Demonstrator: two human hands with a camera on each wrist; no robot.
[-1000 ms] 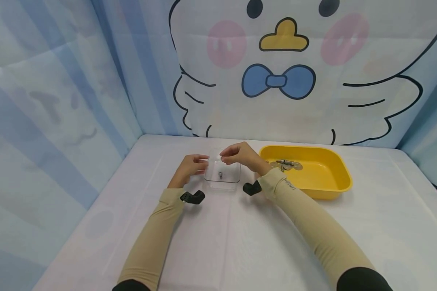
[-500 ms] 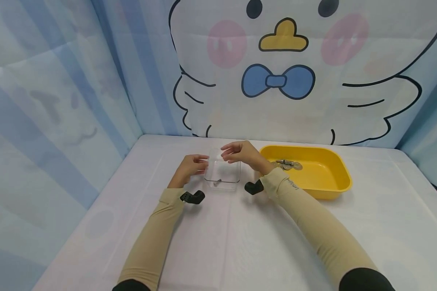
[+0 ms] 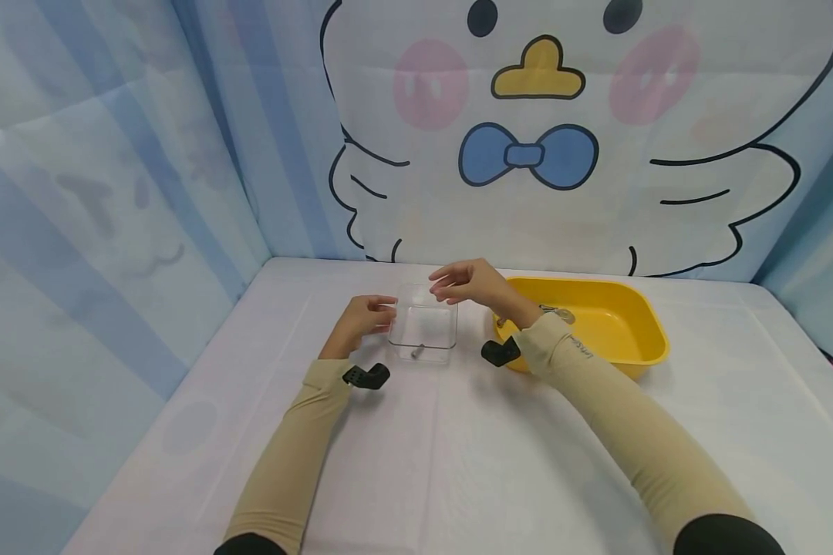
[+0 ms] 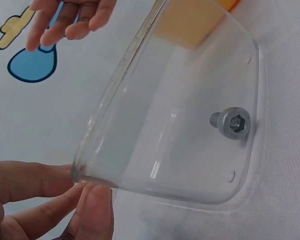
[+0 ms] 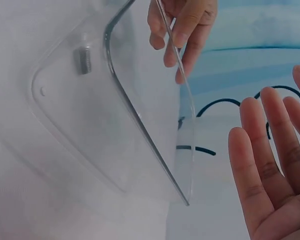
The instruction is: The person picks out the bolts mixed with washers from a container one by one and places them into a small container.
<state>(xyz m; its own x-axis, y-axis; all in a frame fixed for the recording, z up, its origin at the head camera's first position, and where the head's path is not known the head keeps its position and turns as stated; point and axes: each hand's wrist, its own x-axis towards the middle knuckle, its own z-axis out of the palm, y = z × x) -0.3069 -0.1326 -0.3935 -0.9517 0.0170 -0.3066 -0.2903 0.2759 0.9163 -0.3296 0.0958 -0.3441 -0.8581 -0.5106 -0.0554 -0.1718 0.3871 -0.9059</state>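
Observation:
A clear plastic box [image 3: 440,346] sits on the white table, with a hex socket screw [image 4: 233,123] lying loose at its bottom near the front wall. My left hand [image 3: 361,322] pinches the box at the left side, fingertips and thumb right at a rim corner. Over the box's back right corner hovers my right hand [image 3: 477,284]. Its fingers [image 5: 282,140] are loosely spread with nothing between them.
A yellow tray [image 3: 618,339] stands to the right, partly hidden behind the right wrist and sleeve. Metal pieces [image 3: 562,314] lie in its left part. A printed cloth backdrop [image 3: 527,223] rises along the table's back edge.
The screw, seen higher in the box a second ago, now lies at the bottom. My right hand has moved up and right, fingers spreading. My left hand has stayed put.

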